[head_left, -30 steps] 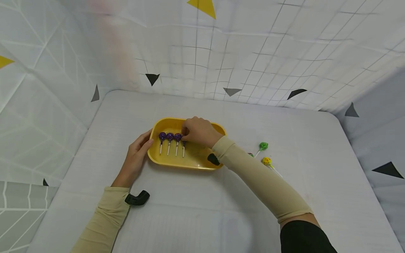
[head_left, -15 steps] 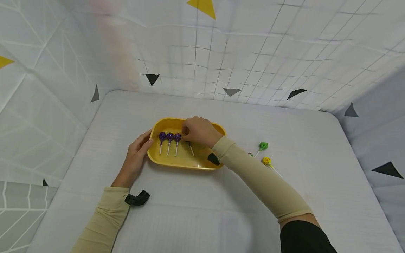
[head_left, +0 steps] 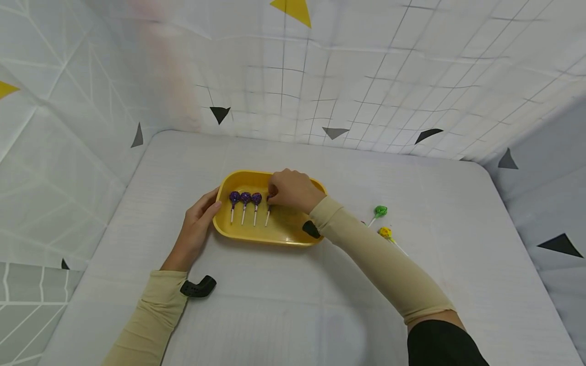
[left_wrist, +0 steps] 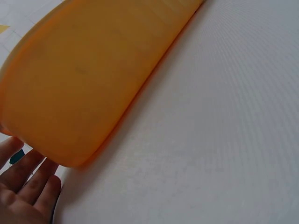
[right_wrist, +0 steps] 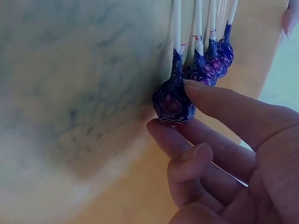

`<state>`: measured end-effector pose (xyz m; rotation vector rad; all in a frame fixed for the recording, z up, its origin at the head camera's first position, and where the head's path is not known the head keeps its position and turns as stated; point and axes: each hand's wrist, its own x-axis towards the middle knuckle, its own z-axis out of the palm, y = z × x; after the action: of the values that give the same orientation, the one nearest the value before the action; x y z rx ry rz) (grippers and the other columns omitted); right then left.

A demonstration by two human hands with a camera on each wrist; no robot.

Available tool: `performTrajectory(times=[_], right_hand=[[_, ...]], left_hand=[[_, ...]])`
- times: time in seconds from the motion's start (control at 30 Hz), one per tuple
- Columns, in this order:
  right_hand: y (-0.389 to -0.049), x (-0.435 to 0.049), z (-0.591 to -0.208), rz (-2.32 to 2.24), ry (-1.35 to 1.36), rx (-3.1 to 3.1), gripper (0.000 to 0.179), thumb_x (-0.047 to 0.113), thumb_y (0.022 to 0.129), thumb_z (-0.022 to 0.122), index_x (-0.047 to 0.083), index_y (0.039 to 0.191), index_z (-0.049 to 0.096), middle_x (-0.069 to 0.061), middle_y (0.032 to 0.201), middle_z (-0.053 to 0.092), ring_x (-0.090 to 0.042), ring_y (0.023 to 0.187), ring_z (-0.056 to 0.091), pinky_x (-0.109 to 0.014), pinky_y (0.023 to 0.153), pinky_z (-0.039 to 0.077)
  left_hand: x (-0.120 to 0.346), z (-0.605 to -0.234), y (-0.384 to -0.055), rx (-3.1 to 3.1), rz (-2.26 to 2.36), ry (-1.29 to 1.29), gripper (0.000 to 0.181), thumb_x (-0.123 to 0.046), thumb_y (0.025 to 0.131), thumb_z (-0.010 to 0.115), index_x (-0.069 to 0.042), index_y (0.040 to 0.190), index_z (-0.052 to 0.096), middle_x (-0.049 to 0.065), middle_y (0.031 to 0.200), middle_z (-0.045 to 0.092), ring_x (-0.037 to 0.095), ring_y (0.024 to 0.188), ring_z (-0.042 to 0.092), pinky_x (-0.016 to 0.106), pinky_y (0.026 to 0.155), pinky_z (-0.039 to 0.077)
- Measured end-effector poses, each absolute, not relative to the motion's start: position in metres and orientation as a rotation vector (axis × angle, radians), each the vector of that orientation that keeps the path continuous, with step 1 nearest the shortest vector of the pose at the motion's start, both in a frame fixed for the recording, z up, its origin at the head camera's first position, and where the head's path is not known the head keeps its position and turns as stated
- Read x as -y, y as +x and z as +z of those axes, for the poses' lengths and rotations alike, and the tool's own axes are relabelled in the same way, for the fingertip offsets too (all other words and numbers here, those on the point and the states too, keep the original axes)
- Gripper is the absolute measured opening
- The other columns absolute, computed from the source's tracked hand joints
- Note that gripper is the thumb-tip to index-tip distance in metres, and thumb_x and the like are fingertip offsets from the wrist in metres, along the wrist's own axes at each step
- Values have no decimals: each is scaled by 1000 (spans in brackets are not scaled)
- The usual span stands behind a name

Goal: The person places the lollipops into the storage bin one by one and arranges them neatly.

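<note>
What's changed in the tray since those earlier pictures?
The right hand edged slightly right, pinching the fourth purple lollipop; its stick swung right, then back left. The other three purple lollipops, the yellow tray and the left hand stayed put.

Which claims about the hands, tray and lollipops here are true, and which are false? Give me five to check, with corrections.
1. The right hand pinches a purple lollipop inside the yellow tray. True.
2. The left hand holds a lollipop. False: it touches the tray's left end.
3. Three other purple lollipops lie in a row in the tray. True.
4. The green lollipop lies in the tray. False: it is on the table, to the tray's right.
5. The yellow lollipop lies outside the tray. True.
</note>
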<state>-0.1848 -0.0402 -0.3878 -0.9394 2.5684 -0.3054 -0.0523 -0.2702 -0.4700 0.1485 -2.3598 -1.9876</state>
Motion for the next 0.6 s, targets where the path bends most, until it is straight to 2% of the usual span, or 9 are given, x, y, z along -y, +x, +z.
performTrajectory(times=[0.3,0.6], right_hand=[[-185,43,-392,-354,-956,-2557,20,31,94,78,15,105,79,2,97,75,-15,83,65,-31,73,59],[-184,46,-393,-364,-955,-2551,18,31,94,78,15,103,79,3,95,75,-14,78,63,-28,68,56]], left_hand=[[270,-470,-52,2357,-1989,147,55,-38,110,50,-15,159,42,5,164,43,22,154,36,2,112,34],[271,-471,-53,2353,-1990,137,53,-36,110,50,-16,158,43,5,164,43,23,154,37,3,112,35]])
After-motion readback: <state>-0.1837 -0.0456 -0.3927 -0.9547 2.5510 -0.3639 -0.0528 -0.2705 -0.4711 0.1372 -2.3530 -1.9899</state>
